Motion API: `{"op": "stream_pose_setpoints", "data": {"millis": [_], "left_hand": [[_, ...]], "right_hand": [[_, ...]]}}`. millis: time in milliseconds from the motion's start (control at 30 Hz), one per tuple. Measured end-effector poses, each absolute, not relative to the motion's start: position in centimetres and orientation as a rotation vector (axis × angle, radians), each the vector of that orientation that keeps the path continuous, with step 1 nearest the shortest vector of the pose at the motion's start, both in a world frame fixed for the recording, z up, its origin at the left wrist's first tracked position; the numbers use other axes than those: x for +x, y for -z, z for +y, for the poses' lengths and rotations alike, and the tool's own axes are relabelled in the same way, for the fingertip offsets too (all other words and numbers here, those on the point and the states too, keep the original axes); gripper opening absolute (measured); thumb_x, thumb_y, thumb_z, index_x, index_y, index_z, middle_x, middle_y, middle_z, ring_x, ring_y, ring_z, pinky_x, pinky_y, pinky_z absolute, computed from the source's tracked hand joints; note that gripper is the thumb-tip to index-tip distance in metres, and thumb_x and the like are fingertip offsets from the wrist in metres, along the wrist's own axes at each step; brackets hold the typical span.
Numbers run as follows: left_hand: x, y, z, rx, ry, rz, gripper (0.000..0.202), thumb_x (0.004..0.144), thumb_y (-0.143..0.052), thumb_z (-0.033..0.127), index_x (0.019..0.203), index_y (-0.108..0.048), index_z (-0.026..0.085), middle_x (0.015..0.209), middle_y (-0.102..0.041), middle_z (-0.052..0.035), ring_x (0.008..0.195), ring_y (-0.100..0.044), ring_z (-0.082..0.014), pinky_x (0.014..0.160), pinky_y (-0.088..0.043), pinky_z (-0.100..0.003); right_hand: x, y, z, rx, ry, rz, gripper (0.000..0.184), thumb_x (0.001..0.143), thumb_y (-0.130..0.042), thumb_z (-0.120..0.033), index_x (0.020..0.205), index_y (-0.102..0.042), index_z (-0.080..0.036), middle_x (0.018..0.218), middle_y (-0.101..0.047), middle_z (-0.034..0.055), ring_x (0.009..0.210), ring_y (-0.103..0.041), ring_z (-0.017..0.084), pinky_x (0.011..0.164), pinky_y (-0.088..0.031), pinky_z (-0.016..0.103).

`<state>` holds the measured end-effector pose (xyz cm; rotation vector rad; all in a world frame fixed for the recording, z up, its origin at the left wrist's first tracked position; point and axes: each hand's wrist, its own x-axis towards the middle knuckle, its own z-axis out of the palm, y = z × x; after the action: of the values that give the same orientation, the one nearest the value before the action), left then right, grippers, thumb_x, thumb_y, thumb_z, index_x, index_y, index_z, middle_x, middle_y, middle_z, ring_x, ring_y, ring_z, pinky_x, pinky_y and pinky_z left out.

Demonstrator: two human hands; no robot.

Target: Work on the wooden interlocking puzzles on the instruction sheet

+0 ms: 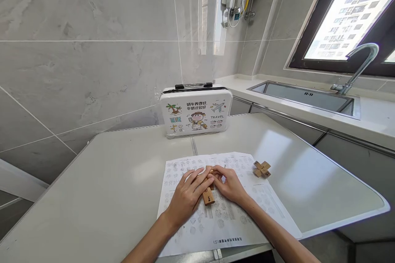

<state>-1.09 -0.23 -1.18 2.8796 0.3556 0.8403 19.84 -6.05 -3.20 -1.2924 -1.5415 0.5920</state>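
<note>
Both hands meet over a printed instruction sheet (247, 230) on the table. Between them are wooden puzzle pieces (209, 198), largely covered by the fingers; the nearest block bears a dark mark on its end. My left hand (189, 191) lies over the pieces from the left, its fingers bent and closed around them. From the right, my right hand (228, 183) pinches the same pieces with thumb and fingers. How the covered pieces join cannot be seen. Right of the hands, a cross-shaped wooden puzzle (262, 169) with marked ends rests at the sheet's right edge.
A white case (196, 113) with cartoon prints and a black handle stands at the back of the pale table (92, 197), against the tiled wall. To the right, a counter holds a sink (302, 94) and a curved faucet (361, 65). The table's right edge is rounded.
</note>
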Motion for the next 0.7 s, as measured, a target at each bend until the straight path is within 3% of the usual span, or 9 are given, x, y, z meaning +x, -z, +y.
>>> {"op": "stream_pose_setpoints", "data": {"millis": [467, 700], "left_hand": [[-1.22, 1.36, 0.15, 2.868, -0.812, 0.346, 0.063, 0.104, -0.043, 0.009, 0.162, -0.033, 0.032, 0.164, -0.045, -0.0048, 0.149, -0.045, -0.0262, 0.119, -0.039, -0.051], [-1.19, 1.22, 0.45, 2.953, -0.853, 0.264, 0.057, 0.104, -0.044, 0.009, 0.159, -0.039, 0.026, 0.16, -0.051, -0.0045, 0.151, -0.042, -0.0245, 0.119, -0.039, -0.049]], "right_hand": [[19.8, 3.45, -5.91, -1.288, -0.593, -1.52, 0.012, 0.099, -0.056, -0.027, 0.102, -0.067, -0.024, 0.081, -0.075, 0.0011, 0.065, -0.063, 0.018, 0.064, -0.049, 0.029], [19.87, 3.49, -5.97, -1.263, -0.619, -1.512, 0.011, 0.098, -0.055, -0.024, 0.098, -0.066, -0.023, 0.075, -0.072, -0.0001, 0.061, -0.061, 0.017, 0.064, -0.048, 0.028]]}}
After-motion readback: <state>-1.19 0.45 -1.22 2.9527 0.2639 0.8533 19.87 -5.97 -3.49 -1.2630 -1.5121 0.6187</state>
